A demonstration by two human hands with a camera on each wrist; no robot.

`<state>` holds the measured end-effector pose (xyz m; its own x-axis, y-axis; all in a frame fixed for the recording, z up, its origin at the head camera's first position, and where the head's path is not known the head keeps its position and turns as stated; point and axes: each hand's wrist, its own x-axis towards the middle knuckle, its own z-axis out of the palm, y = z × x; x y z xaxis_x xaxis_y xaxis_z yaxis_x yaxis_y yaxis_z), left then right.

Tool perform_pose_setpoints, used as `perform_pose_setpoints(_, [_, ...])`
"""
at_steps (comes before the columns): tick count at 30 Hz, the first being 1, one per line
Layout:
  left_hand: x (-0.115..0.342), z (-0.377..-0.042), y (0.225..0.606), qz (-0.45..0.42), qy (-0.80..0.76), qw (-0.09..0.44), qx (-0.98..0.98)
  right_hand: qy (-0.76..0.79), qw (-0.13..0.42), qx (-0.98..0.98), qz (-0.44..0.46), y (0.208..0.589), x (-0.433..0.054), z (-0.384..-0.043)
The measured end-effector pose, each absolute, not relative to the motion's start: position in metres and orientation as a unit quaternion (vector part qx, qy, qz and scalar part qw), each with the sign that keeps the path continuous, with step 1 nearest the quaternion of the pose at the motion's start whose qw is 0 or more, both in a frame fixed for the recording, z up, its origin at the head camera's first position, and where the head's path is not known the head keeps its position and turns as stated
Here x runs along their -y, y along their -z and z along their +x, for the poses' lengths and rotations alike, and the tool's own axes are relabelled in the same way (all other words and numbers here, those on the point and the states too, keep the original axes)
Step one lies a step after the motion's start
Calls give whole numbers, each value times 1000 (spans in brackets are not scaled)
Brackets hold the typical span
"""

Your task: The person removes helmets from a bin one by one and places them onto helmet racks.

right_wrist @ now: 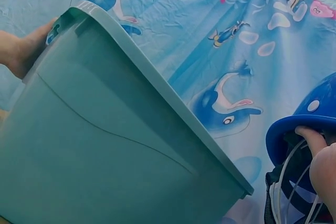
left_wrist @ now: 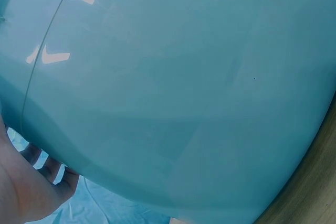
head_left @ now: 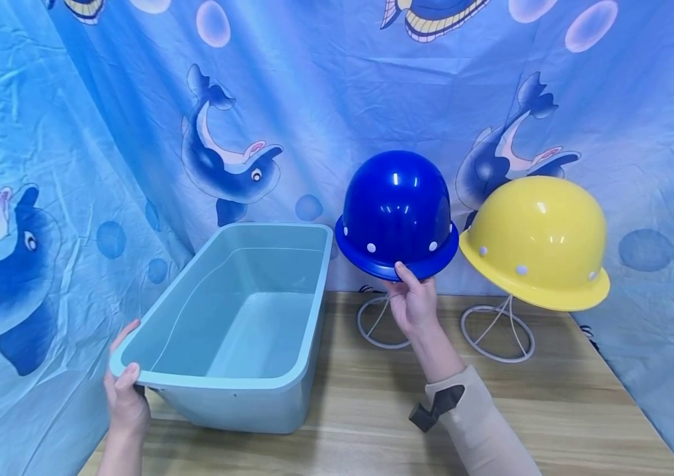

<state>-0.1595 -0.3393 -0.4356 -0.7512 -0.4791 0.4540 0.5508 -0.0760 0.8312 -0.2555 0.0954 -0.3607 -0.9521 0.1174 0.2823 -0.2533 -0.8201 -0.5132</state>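
A light blue-green plastic tub [head_left: 307, 317] stands on the wooden table at the left. My left hand [head_left: 127, 403] grips its near left corner, thumb over the rim; in the left wrist view fingers [left_wrist: 65, 179] curl at the tub's edge. To the right, a blue hard hat [head_left: 396, 205] is at a wire stand [head_left: 375, 334]. My right hand [head_left: 414, 304] holds the front of its brim, thumb on top and the other fingers hidden underneath. In the right wrist view the strap and white wires show beneath the blue hard hat [right_wrist: 302, 114].
A yellow hard hat [head_left: 542, 238] sits tilted on another wire stand [head_left: 497, 334] at the right, close to the blue one. Behind the wooden table [head_left: 372, 423] hangs a blue curtain [head_left: 348, 86] printed with dolphins.
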Motion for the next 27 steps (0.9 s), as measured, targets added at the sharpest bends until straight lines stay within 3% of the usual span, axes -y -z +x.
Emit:
perform_pose_setpoints(16, [337,-161,434,-5,732,357,580,-947,85,289,111,373,-97,-260])
perform_pose_setpoints(27, [341,-163,439,-34,736,359,572,-950,74,291,87,380,-96,-262])
